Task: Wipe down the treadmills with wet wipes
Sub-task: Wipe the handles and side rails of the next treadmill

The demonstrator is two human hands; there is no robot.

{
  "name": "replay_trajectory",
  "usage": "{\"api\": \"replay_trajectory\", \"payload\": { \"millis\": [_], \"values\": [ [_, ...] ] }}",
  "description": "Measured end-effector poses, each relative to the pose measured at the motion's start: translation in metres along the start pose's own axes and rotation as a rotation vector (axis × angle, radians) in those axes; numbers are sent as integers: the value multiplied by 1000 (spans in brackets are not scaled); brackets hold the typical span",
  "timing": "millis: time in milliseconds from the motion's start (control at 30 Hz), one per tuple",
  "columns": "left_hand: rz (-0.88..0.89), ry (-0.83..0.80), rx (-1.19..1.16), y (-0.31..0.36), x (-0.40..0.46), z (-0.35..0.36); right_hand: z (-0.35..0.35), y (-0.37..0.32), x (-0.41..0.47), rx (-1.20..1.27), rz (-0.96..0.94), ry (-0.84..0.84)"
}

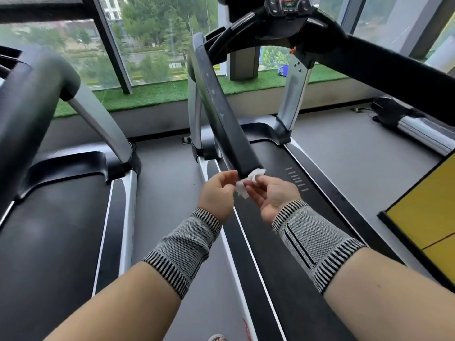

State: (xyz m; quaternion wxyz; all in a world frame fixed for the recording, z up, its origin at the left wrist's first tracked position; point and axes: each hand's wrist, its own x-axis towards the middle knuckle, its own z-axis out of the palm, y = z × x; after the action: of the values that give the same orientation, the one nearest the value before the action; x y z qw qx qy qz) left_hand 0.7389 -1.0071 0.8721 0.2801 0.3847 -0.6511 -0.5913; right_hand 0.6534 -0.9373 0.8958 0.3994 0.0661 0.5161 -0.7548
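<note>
A small crumpled white wet wipe is held between both hands just below the near end of the treadmill's left handrail, a long black bar with pale smudges. My left hand pinches the wipe's left side with curled fingers. From the right, my right hand pinches it between thumb and fingers, palm turned up. The wipe touches the handrail's end cap. This treadmill's belt runs under my arms, and its console is at the top.
A second treadmill stands to the left, separated by a strip of grey floor. The right handrail crosses the upper right. A yellow panel is at the right edge. Windows and green turf lie ahead.
</note>
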Motion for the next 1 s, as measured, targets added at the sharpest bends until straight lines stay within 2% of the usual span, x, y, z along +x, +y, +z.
{"api": "replay_trajectory", "payload": {
  "millis": [167,267,367,467,567,700,900,1000],
  "values": [
    [82,2,-126,32,12,-3,14,-51,-17,-58,-91,-149],
    [-62,-106,-239,49,27,-2,17,-65,-18,-143,-95,-181],
    [-150,-222,-222,58,43,-7,21,-64,-13,-217,-88,-183],
    [-82,-279,-204,61,55,-12,22,-60,0,-216,-77,-217],
    [-14,-262,-138,58,72,-20,26,-60,10,-448,-181,-238],
    [99,-302,-2,59,92,-28,36,-56,17,-799,-491,-36],
    [269,-379,319,78,105,-26,38,-75,30,-808,-677,135],
    [280,-330,362,87,113,-16,37,-81,34,-799,-742,107]
  ]
}}
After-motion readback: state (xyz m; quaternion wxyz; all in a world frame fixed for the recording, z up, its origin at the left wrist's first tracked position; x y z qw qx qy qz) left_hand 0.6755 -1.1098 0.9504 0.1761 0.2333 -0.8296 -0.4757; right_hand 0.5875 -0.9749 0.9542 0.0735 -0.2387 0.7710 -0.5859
